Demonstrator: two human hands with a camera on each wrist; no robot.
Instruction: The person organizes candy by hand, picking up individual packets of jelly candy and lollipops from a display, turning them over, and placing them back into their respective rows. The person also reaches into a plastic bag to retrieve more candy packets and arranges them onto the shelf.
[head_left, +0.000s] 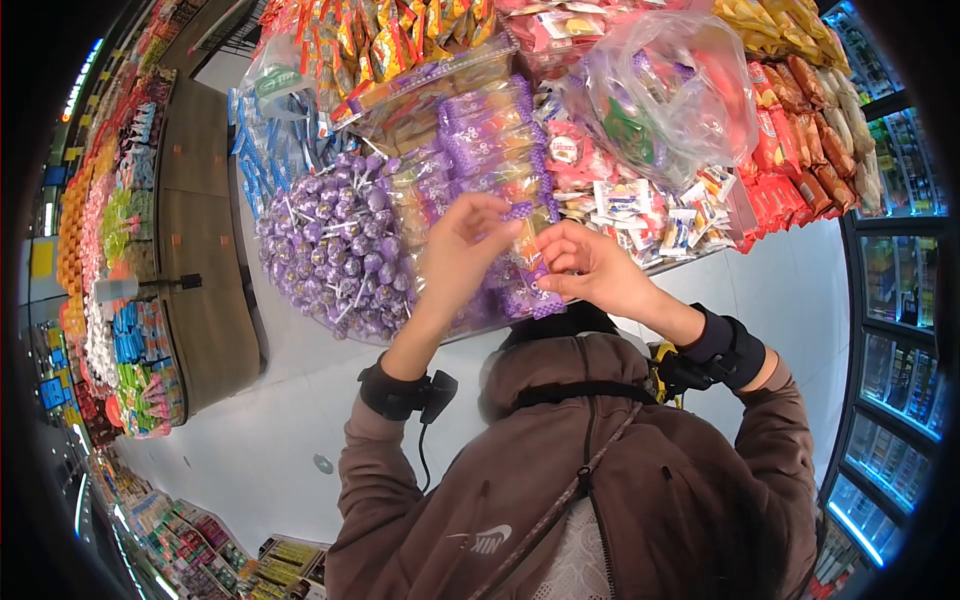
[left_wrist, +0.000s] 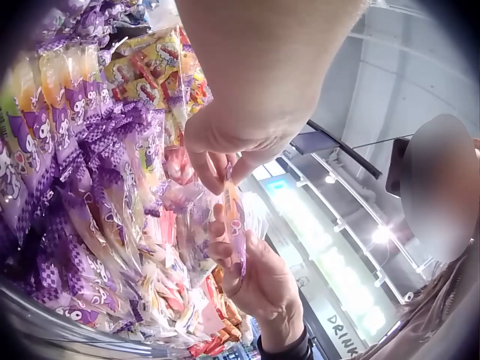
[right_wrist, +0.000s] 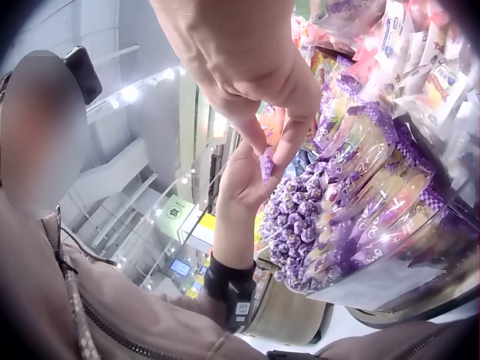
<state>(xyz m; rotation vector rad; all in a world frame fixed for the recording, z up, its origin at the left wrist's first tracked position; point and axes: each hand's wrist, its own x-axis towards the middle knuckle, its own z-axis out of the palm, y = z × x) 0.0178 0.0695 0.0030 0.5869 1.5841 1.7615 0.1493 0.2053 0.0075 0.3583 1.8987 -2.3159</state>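
A slim wrapped candy packet (left_wrist: 234, 225), purple with an orange part, is held upright between both hands over the candy display. My left hand (head_left: 465, 255) pinches its upper end between thumb and fingers. Lower down, the right hand (head_left: 598, 268) grips the other end; in the right wrist view a purple checked tip (right_wrist: 266, 166) shows between its thumb and finger. Just beneath the hands lie rows of similar purple packets (head_left: 490, 130). To the left of the left hand is a heap of purple-wrapped lollipops (head_left: 330, 235).
A clear plastic bag (head_left: 690, 90) with something green and purple inside sits on the candies to the right. White-wrapped sweets (head_left: 625, 205) and red packets (head_left: 775, 150) lie beyond the right hand. Yellow-orange packets (head_left: 395, 45) fill a raised bin at the back. Lit drink shelves (head_left: 900, 280) line the right.
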